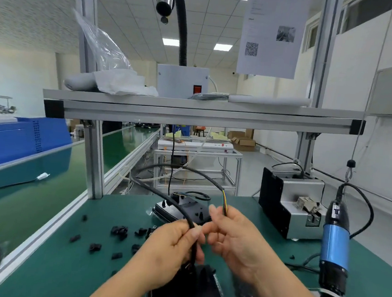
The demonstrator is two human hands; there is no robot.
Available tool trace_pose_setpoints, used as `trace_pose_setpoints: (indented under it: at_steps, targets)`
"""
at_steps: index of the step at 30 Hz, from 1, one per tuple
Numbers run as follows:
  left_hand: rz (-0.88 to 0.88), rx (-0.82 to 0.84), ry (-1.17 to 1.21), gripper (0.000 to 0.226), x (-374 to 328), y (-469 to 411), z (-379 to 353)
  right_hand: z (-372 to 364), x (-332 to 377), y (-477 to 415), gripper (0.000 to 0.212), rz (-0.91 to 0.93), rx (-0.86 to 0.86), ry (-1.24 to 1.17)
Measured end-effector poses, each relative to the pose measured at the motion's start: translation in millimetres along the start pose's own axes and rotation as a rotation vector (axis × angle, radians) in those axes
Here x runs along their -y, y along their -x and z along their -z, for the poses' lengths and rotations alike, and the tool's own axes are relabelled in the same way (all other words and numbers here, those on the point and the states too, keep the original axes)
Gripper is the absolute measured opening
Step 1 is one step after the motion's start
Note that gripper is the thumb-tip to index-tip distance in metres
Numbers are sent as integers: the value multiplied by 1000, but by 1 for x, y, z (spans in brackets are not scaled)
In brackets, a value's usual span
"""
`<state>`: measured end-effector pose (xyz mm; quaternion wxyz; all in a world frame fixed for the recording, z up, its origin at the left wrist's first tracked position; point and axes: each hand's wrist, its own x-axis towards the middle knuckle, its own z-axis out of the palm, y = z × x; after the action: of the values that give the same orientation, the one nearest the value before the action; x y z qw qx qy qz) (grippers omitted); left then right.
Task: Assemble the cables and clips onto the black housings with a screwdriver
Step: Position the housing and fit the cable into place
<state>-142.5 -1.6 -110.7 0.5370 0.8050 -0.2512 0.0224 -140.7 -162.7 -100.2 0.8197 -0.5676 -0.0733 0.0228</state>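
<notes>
**Feeding the cable end toward the housing**

Holding the cable in both hands above the table, you have it looped up and away from you. The fingers of your left hand are curled round the black jacket. The fingers of your right hand seem to pinch the coloured wires where they leave the stripped end, though the contact itself is partly hidden.

One housing lies just below your hands at the near edge. A second housing sits farther back with a cable already on it. The clips are scattered on the mat to your left, within reach. The screwdriver hangs untouched at your right, beside the screw feeder.

My reading is that you are sorting the cable before seating it:

- Grip the jacket, not the thin wires, when you pull.
- Take the twist out of the loop first, so the cable lies flat in its channel.
- Lay the jacket where a clip will cross it, and let the wires run free past it.
- Set the clip squarely, then bring the screwdriver down straight.

A tilted clip or a trapped wire looks like the main risk.

As for writing, the sheet hung overhead shows a QR code and a small photo, but its text is too small to read. I can make out no brand on the screwdriver or the feeder.
</notes>
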Motion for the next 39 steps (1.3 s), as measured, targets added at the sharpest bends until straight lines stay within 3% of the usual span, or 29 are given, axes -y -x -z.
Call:
trace_pose_setpoints:
  at_steps: [3, 6, 8, 11, 15, 20, 26, 30, 34, 39]
  targets:
    - [-27, -11, -107, 31, -3, -7, -5, -4, 11, 4, 56, 173, 83, 178]
    - [-34, 35, -214, 36, -1, -5, -6, -14, 11, 3, 47, 272, 51, 502]
    - [-7, 91, -257, 26, 7, -1, 1, -16, 9, 0, 39, 354, -25, 628]
    - [39, 95, -192, 19, 18, 10, 10, -18, 7, 0, 34, 402, -40, 543]
    - [110, -76, -97, 19, 27, 15, 3, -17, -3, 0, 26, 303, -49, 366]
    - [34, -168, -127, 30, 34, 18, -2, -12, -8, 5, 21, 248, 43, 601]
    - [-1, -198, -117, 36, 37, 19, -5, -14, -14, 8, 19, 204, 41, 474]
    - [31, -199, -143, 31, 35, 20, -5, -16, -15, 9, 21, 263, 22, 696]
    - [61, -218, -41, 27, 36, 22, -7, -17, -13, 12, 22, 231, 88, 589]
    - [52, -228, -22, 18, 46, 19, -7, -18, -16, 11, 25, 281, 46, 737]
